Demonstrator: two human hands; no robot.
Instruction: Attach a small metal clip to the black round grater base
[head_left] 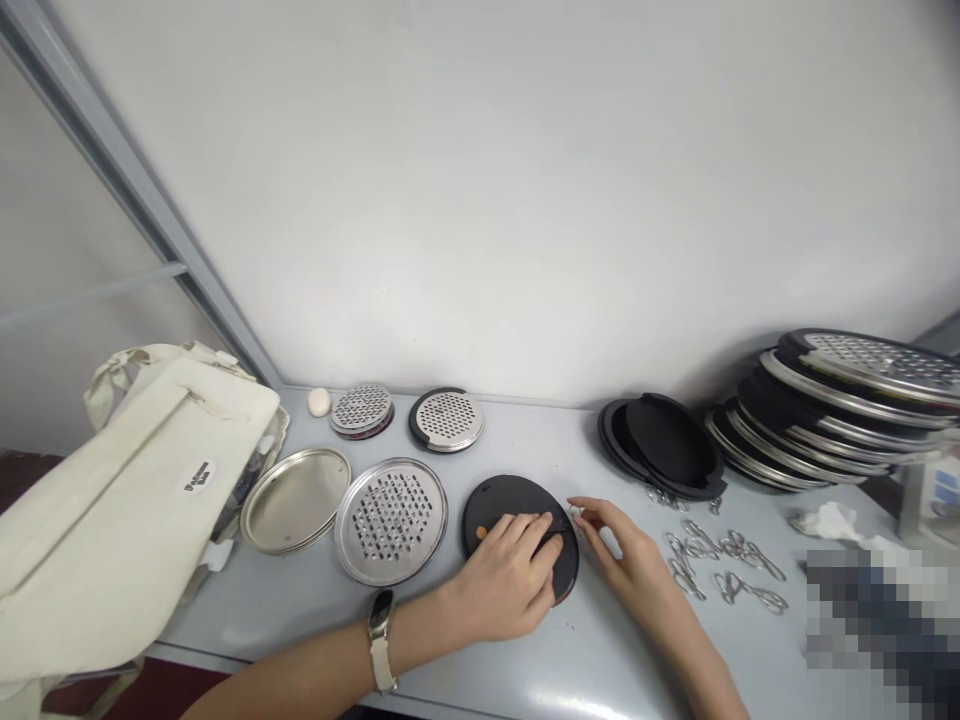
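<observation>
A black round plate (499, 490) with a small orange spot lies on the table in front of me. My left hand (514, 578), a watch on its wrist, is laid over this plate with its fingers bent down onto the surface, covering part of it. At the plate's right edge is my right hand (622, 545), thumb and forefinger brought close in a pinch. Something tiny may be between those fingertips; it is too small to name. Just left of the plate sits a round metal grater disc (394, 520) with slotted holes.
Shallow metal discs (296, 500) and a cream bag (142, 500) are at left. Behind stand small grater discs (361, 408), a black-rimmed grater (450, 418) and an egg-like object (319, 402). Rightward are black round covers (667, 445), bent wire pieces (697, 540) and stacked graters (840, 410).
</observation>
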